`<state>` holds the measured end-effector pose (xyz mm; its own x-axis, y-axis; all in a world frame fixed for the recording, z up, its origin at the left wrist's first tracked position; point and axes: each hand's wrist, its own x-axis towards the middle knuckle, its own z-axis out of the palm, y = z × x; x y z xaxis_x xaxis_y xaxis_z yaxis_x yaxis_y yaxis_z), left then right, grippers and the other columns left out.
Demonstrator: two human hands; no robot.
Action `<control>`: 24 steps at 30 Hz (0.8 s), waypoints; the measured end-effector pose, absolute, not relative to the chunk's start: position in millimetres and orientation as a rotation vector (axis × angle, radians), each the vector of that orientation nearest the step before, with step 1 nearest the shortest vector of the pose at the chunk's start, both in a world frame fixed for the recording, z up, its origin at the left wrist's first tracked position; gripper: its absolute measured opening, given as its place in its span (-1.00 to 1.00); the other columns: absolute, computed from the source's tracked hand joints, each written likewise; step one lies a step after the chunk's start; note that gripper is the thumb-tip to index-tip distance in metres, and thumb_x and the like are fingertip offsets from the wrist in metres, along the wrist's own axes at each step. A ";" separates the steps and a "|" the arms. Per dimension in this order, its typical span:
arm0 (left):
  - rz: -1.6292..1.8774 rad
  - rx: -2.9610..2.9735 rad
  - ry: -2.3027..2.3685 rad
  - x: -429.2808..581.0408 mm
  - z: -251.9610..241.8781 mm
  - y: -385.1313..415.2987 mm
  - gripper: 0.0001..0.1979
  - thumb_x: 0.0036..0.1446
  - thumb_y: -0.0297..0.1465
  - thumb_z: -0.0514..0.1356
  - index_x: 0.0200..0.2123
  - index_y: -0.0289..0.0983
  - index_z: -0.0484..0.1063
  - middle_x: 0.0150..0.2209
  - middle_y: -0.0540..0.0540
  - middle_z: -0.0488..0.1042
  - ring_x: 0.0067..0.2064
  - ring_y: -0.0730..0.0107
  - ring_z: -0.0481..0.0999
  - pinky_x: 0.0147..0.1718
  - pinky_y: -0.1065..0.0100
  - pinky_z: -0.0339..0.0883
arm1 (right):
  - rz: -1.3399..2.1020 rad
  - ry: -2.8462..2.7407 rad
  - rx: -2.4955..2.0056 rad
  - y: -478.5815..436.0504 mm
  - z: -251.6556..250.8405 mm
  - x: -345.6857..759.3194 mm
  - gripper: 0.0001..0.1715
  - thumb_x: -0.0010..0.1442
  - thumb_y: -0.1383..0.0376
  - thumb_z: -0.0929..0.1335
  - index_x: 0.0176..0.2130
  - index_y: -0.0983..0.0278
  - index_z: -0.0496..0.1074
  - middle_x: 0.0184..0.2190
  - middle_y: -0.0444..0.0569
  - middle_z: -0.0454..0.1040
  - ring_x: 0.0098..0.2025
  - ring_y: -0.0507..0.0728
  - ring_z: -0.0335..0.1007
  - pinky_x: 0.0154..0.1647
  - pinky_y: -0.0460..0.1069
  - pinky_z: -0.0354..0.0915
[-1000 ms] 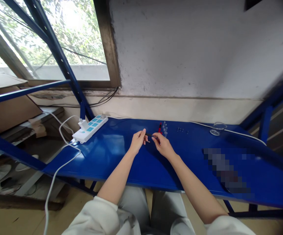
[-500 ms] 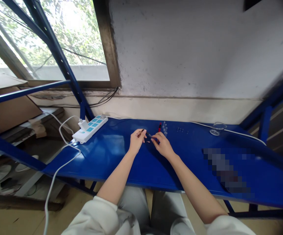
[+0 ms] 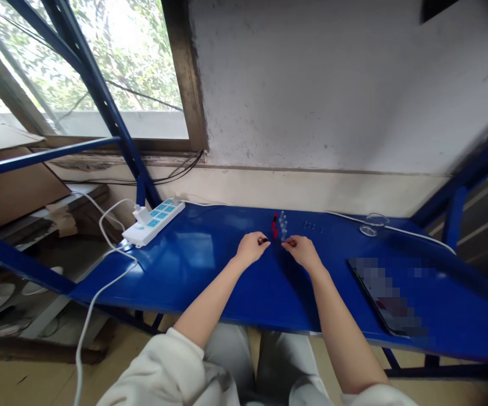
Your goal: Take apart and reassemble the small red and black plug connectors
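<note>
Here the left hand [image 3: 251,248] pinches a small black piece [image 3: 266,241]; the right hand [image 3: 305,252] curls, its grip unclear.

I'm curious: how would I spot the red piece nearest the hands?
On the blue table, look just beyond the gap between left hand and right hand. Left of the clear pieces, the red piece is nearest the hands; its red neighbours sit farther back.
</note>
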<state>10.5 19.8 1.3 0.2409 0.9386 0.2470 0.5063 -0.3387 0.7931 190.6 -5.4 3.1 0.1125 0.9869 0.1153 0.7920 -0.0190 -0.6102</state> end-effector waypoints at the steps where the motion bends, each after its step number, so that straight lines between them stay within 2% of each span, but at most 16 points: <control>1: 0.953 1.987 1.330 17.2 1.3 20.6 -0.87 -0.10 -0.33 0.21 -0.45 -0.26 0.45 -0.51 -0.06 0.45 -0.49 0.41 0.37 -0.47 0.39 0.23 | 0.415 -1.721 -1.903 -5.8 3.0 190.3 -0.83 0.01 0.23 0.32 -0.43 0.28 0.45 -0.48 -0.01 0.48 -0.42 0.10 0.39 -0.47 -0.09 0.15; 6: 0.995 2.047 1.444 40.6 -4.3 26.7 -0.88 -0.06 -0.32 0.19 -0.51 -0.26 0.43 -0.52 -0.09 0.43 -0.48 0.36 0.38 -0.49 0.39 0.19 | 0.307 -1.724 -2.018 -5.1 -0.5 186.9 -0.78 0.02 0.16 0.30 -0.46 0.24 0.45 -0.50 -0.01 0.47 -0.43 0.12 0.39 -0.53 -0.09 0.08; 16: 0.864 2.249 1.569 45.0 -19.6 33.9 -0.88 -0.07 -0.35 0.20 -0.55 -0.26 0.36 -0.48 -0.09 0.38 -0.36 0.28 0.38 -0.39 0.33 0.22 | 0.277 -1.746 -2.074 -3.2 -5.3 184.4 -0.74 0.02 0.12 0.30 -0.40 0.21 0.49 -0.42 0.02 0.50 -0.39 0.15 0.40 -0.52 -0.08 0.11; 20: 0.806 2.299 1.580 40.9 -9.7 27.8 -0.82 -0.08 -0.28 0.22 -0.45 -0.27 0.37 -0.44 -0.10 0.38 -0.31 0.25 0.37 -0.33 0.31 0.22 | 0.244 -1.733 -2.065 -3.8 -6.1 184.1 -0.73 0.01 0.11 0.31 -0.39 0.22 0.50 -0.43 0.01 0.50 -0.40 0.13 0.41 -0.53 -0.09 0.12; 24: 0.876 2.372 1.574 34.8 2.4 12.8 -0.70 0.04 -0.30 0.12 -0.15 -0.28 0.31 -0.29 -0.16 0.39 -0.23 0.23 0.35 -0.27 0.29 0.21 | 0.207 -1.739 -2.079 -4.4 -6.0 183.5 -0.71 0.02 0.11 0.31 -0.38 0.23 0.51 -0.46 0.02 0.49 -0.41 0.13 0.41 -0.54 -0.10 0.12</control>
